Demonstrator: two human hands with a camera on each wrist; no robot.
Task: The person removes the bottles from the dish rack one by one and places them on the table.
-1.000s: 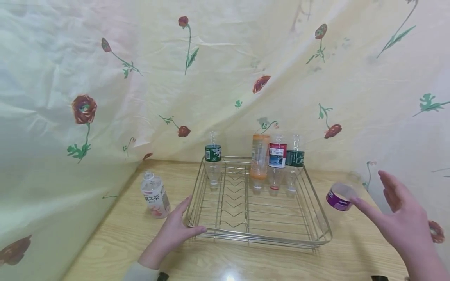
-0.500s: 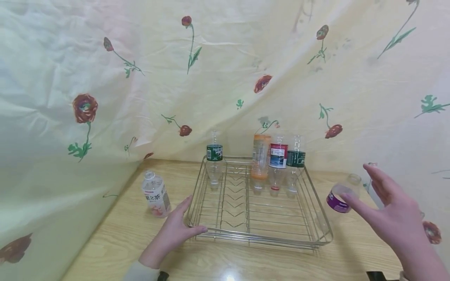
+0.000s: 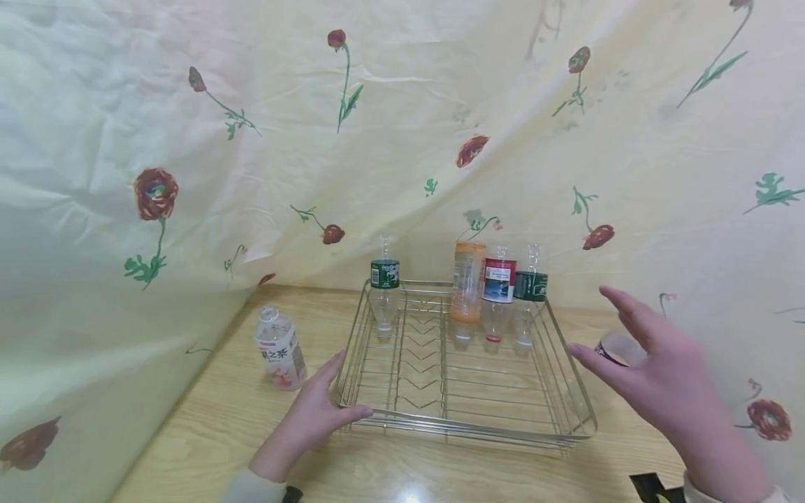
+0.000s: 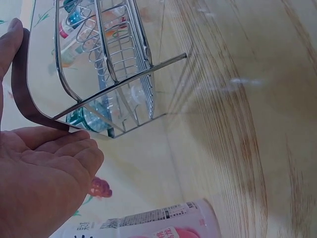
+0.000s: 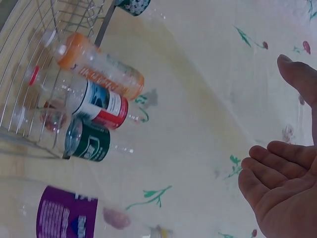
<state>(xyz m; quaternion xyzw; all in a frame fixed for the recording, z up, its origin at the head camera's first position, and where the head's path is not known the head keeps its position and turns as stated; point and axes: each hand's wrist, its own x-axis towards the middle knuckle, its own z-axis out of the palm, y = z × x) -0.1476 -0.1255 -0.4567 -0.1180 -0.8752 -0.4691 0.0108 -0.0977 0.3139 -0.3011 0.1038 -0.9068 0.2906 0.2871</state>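
My left hand (image 3: 311, 412) rests at the front left corner of the metal wire dish rack (image 3: 440, 421), its thumb along the front rail and its fingers along the left side. My right hand (image 3: 660, 370) hovers near the rack's right side, thumb and fingers spread, holding nothing. Behind it is a clear bottle with a purple label (image 5: 67, 213), partly hidden in the head view. Cap-down in the rack stand a green-labelled bottle (image 3: 385, 274) at back left, then an orange bottle (image 3: 468, 279), a red-labelled bottle (image 3: 499, 281) and another green-labelled bottle (image 3: 531, 286) at back right.
A clear bottle with a pink and white label (image 3: 281, 355) stands upright on the wooden table (image 3: 402, 461), left of the rack and close to the left hand. A flowered cloth (image 3: 390, 140) hangs behind the table and along both sides.
My right hand has moved left, from beside the purple-labelled bottle to in front of it, now covering part of it. The left hand and the rack have kept their places.
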